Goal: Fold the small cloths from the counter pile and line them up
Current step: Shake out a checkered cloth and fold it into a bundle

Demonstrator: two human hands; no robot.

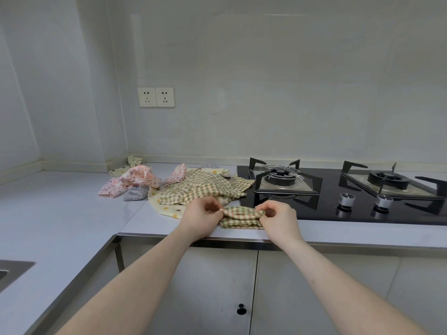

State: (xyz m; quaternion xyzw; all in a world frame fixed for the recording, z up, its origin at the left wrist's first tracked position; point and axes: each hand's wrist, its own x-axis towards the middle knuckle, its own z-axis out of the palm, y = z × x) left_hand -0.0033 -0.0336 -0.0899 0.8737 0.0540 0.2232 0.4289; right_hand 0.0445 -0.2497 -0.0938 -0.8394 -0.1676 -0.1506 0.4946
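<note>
A small green-and-cream checked cloth [240,217] lies partly folded near the counter's front edge. My left hand [202,215] pinches its left end and my right hand [278,217] pinches its right end, with the upper fold lifted a little. Behind it sits the loose pile [205,187]: a larger checked cloth on top of a cream dotted cloth [167,209]. Left of that lie pink dotted cloths [131,181] and a grey dotted one [135,193]. Another cream dotted cloth [133,162] leans in the wall corner.
A black glass gas hob [362,213] with two burners and two knobs takes up the counter to the right, close to my right hand. The grey counter [60,213] runs left around a corner to a sink [9,272]. Two wall sockets [156,97] are above the pile.
</note>
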